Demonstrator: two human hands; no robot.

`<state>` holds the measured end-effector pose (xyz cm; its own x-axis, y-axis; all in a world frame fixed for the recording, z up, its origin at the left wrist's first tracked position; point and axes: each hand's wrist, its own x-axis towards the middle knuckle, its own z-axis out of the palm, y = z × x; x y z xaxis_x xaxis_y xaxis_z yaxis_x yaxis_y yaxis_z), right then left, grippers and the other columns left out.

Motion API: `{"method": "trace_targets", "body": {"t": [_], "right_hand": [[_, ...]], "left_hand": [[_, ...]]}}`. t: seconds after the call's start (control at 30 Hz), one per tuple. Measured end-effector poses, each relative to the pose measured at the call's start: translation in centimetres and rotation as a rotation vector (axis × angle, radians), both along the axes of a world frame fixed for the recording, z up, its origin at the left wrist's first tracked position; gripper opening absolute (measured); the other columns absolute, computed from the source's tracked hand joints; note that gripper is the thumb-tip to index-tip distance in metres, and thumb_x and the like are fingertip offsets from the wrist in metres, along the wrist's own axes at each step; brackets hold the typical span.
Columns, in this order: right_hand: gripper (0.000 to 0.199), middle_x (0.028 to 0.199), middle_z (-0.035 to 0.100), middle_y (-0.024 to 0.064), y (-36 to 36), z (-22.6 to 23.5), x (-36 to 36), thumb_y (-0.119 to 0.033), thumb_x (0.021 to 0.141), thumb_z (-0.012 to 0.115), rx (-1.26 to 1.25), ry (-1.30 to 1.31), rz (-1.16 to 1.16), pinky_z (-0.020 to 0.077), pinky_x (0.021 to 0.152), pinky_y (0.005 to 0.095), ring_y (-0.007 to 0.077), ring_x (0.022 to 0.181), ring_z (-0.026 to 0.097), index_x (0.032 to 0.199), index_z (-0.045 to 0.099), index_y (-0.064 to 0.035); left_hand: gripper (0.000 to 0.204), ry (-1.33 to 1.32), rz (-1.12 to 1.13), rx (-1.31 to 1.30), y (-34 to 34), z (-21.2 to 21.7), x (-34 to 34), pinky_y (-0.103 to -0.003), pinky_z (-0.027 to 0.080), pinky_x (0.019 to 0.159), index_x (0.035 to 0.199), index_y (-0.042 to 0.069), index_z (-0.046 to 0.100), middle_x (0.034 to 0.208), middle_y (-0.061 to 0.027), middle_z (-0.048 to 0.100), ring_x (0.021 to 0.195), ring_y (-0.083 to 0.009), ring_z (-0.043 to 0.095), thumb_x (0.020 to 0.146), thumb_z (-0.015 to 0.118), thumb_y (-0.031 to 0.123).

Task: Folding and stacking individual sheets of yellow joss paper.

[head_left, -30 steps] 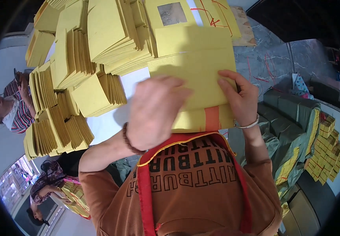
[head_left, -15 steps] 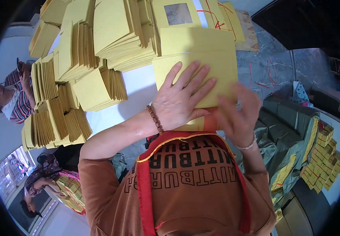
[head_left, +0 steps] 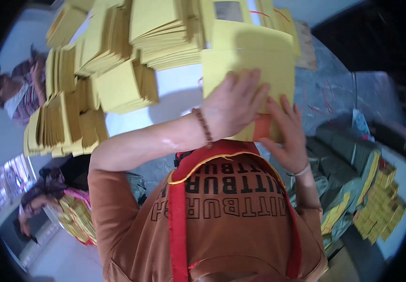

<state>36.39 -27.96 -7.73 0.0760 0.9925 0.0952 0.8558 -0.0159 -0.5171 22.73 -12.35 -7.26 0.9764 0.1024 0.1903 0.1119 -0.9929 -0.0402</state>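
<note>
A stack of flat yellow paper pieces [head_left: 259, 61], too uniform to tell as envelopes or folded sheets, lies directly in front of me. My left hand [head_left: 238, 103] rests on it, fingers stretched out and somewhat blurred, a brown bead bracelet on the wrist. At the stack's near right edge is my right hand [head_left: 287, 134], with fingers extended, thumb apart and a pale band on its wrist. Between the two hands shows an orange patch [head_left: 262, 127] at the near end of the paper. Part of the stack is hidden under my left hand.
Thick bundles of yellow paper [head_left: 160, 23] cover the white table [head_left: 174, 91] on the left and far side. Dark green sacks [head_left: 330, 145] and piled yellow bundles [head_left: 379, 204] stand at right. Two other people [head_left: 12, 87] are at left, one handling yellow bundles.
The view has shifted, with the table moving up and right in it. My right hand has come down to the paper's right edge. My left hand's fingers have drawn closer together on the sheet.
</note>
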Motion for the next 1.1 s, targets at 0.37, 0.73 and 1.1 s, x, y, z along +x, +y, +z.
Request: {"method": "trace_targets", "body": {"t": [0.37,0.73,1.1], "right_hand": [[0.061,0.140,0.032,0.0208,1.4,-0.2,2.3,-0.042,0.094,0.035,0.407,0.901,-0.299,0.0258,0.106,0.0405,0.0330,0.126,0.038,0.139,0.024,-0.0026],[0.038,0.127,0.050,0.0152,1.5,-1.4,2.5,-0.016,0.093,0.040,0.166,0.680,-0.158,0.0262,0.105,0.0360,0.0241,0.123,0.042,0.125,0.047,0.0021],[0.033,0.126,0.051,0.0162,1.6,-1.8,1.7,-0.010,0.091,0.041,0.129,0.592,-0.208,0.0256,0.105,0.0356,0.0252,0.127,0.038,0.119,0.054,-0.0001]], "left_hand": [[0.043,-0.185,0.188,0.054,-0.4,0.4,-0.6,-0.035,0.044,0.073,0.114,0.002,0.056,0.111,-0.0199,0.056,0.100,-0.0268,0.053,0.076,0.052,0.021],[0.051,-0.277,0.534,0.239,6.4,-3.6,-22.3,-0.035,0.035,0.083,0.121,0.019,0.056,0.122,0.0004,0.057,0.099,-0.0188,0.053,0.074,0.050,0.002],[0.065,-0.007,0.642,0.060,13.5,-10.3,-25.6,-0.038,0.035,0.089,0.133,0.022,0.041,0.130,0.0004,0.048,0.108,-0.0207,0.048,0.073,0.052,0.000]]}}
